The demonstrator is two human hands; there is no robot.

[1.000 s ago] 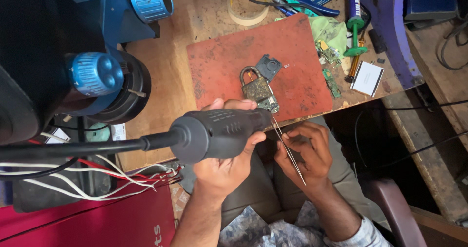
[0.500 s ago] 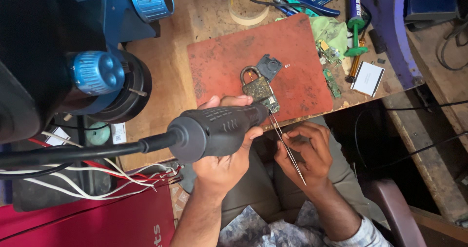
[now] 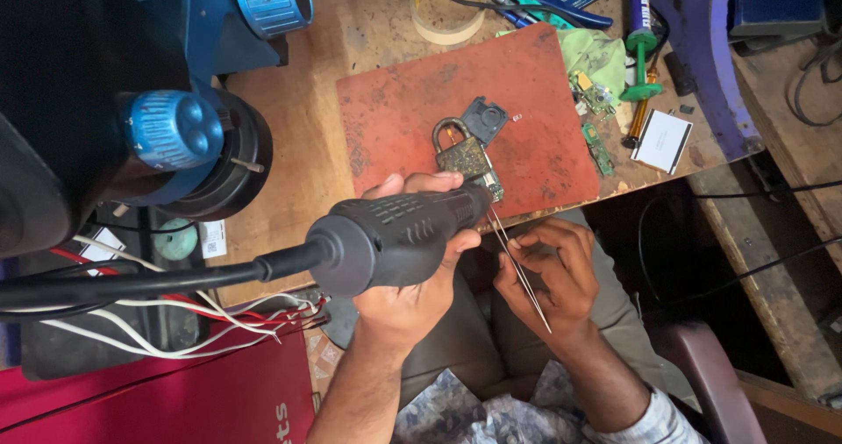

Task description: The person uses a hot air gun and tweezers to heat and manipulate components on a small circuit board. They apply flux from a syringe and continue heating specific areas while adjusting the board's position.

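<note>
The red mat [image 3: 412, 115] fills the middle of the frame on the wooden bench [image 3: 289, 172]. On its lower part lies a brass padlock [image 3: 460, 153], which weighs down a small circuit board [image 3: 493, 186] at the mat's lower edge, with a dark square part [image 3: 484, 118] just above the padlock.

My left hand [image 3: 412, 286], in the lower centre, is wrapped fully around the thick black hot-air handle [image 3: 395, 238]. All fingers are closed on the grip, the thumb on top, and the nozzle end points up and right toward the small board. The cable [image 3: 132, 282] goes away to the left edge.

My right hand [image 3: 548, 273], right of centre, pinches thin metal tweezers [image 3: 517, 264] between thumb and first fingers. The fingers are almost closed on the stem, and the tips reach up to the board. I cannot tell if the tips hold any part.

To do this well, I think I should keep the nozzle near but not touching the board, and rest the right wrist on my knee, so the tips stay calm. I should push only gently with the tweezers until the solder gives way. The padlock should stay on the board, and the cable should not pull my hand.
</note>
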